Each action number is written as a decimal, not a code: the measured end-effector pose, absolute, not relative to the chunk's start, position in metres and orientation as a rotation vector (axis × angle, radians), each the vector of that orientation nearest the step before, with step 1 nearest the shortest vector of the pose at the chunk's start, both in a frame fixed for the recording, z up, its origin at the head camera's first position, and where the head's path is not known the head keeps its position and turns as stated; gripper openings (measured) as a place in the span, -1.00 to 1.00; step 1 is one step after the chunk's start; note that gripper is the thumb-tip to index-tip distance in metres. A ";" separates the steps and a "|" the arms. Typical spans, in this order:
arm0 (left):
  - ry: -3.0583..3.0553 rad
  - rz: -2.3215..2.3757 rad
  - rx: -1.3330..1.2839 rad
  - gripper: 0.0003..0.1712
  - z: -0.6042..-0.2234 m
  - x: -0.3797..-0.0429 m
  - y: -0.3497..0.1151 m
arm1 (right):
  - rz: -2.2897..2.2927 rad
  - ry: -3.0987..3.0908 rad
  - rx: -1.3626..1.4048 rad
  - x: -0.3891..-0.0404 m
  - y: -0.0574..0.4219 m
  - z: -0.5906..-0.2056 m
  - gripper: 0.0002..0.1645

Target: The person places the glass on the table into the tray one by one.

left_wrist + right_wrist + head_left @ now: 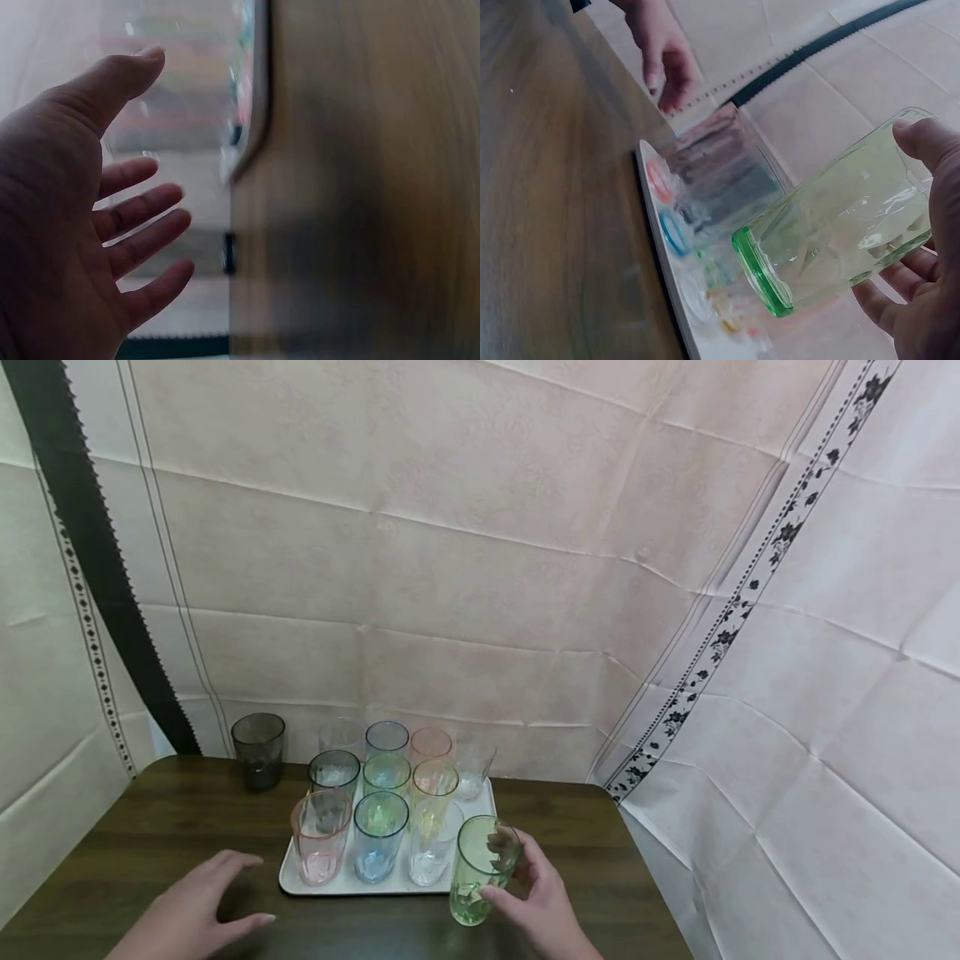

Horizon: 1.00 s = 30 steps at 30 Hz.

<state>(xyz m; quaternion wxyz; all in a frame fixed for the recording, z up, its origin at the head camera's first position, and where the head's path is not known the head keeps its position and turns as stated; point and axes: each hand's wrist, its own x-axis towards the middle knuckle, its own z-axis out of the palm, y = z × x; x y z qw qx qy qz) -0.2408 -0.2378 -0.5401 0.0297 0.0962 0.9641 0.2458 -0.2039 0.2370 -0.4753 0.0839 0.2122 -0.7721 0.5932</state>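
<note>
In the head view my right hand [540,893] grips a green-tinted drinking glass [472,860] by its side, thumb toward the front. It appears at the front right corner of a white tray [345,887]. The right wrist view shows the same glass with its thick green base and my fingers around its wall. To the left of the tray, my left hand [198,902] has thumb and fingers spread and holds nothing. Nearest to it on the tray is a pink-tinted glass [321,839], beside a blue-tinted glass [378,839] and a clear glass [427,852].
Several more tinted and clear glasses stand in rows behind on the tray, among them a dark-rimmed one [334,768]. A dark smoky glass [258,752] stands off the tray at the back left of the brown wooden table [615,877]. Pale patterned cloth [450,568] hangs behind the table.
</note>
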 end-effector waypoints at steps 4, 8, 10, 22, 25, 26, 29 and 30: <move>3.089 0.657 0.285 0.25 -0.550 -0.243 -0.256 | 1.760 -2.311 0.561 -0.205 0.244 -0.475 -0.11; 3.158 0.626 0.312 0.30 -0.555 -0.244 -0.262 | 1.776 -2.303 0.487 -0.211 0.247 -0.477 -0.12; 3.172 0.620 0.326 0.31 -0.556 -0.244 -0.262 | 1.770 -2.295 0.463 -0.216 0.248 -0.478 -0.14; 3.200 0.581 0.355 0.29 -0.556 -0.240 -0.258 | 1.787 -2.292 0.266 -0.284 0.251 -0.488 -0.19; 3.187 0.567 0.341 0.30 -0.555 -0.240 -0.258 | 1.763 -2.316 0.212 -0.302 0.249 -0.489 -0.22; 3.184 0.567 0.339 0.30 -0.555 -0.241 -0.258 | 1.755 -2.321 0.202 -0.307 0.248 -0.489 -0.23; 3.168 0.564 0.321 0.31 -0.555 -0.240 -0.258 | 1.723 -2.342 0.174 -0.323 0.243 -0.492 -0.22; 3.160 0.564 0.313 0.31 -0.555 -0.240 -0.259 | 1.712 -2.347 0.171 -0.328 0.242 -0.493 -0.20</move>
